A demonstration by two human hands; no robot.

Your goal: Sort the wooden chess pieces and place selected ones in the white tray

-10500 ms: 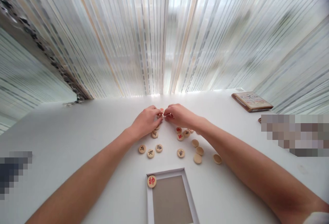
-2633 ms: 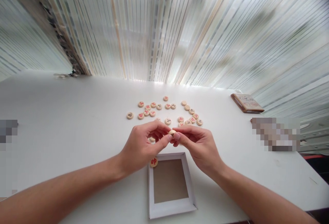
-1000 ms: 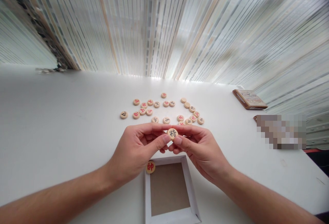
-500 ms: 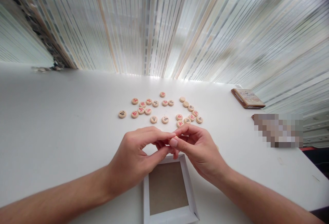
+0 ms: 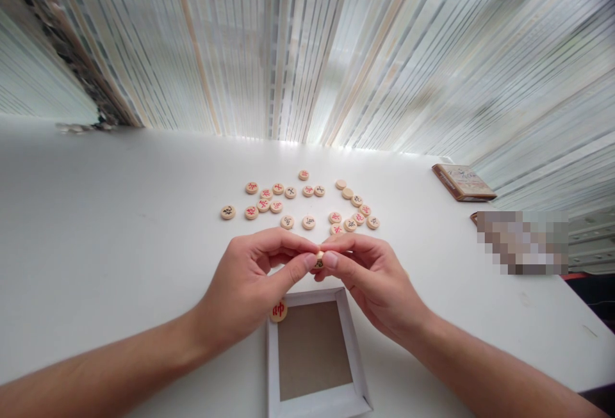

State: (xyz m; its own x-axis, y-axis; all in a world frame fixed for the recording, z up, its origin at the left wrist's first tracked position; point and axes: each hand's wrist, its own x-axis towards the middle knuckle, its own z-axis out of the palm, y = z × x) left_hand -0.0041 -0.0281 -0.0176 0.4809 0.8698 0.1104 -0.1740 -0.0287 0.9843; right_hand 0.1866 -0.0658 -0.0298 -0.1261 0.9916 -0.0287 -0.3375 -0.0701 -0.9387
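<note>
My left hand (image 5: 247,283) and my right hand (image 5: 372,277) meet above the table, and both pinch one round wooden chess piece (image 5: 319,259) between thumbs and forefingers; most of it is hidden by my fingers. Just below the hands lies a white shallow box tray (image 5: 271,367) with a brown cardboard bottom. A wooden piece with a red character (image 5: 278,310) sits at the tray's top left corner. Several more wooden pieces (image 5: 287,221) with red or black characters lie scattered on the white table (image 5: 120,213) beyond my hands.
A brown box lid (image 5: 462,182) lies at the table's far right. A blurred-out patch (image 5: 523,242) sits near the right edge. Striped sheer curtains (image 5: 307,47) hang behind the table. The table's right edge drops off near the lower right corner.
The piece showed its black character a second ago, then was turned edge-on between my fingers. My hands stayed almost in place above the tray, and the red piece came back into sight.
</note>
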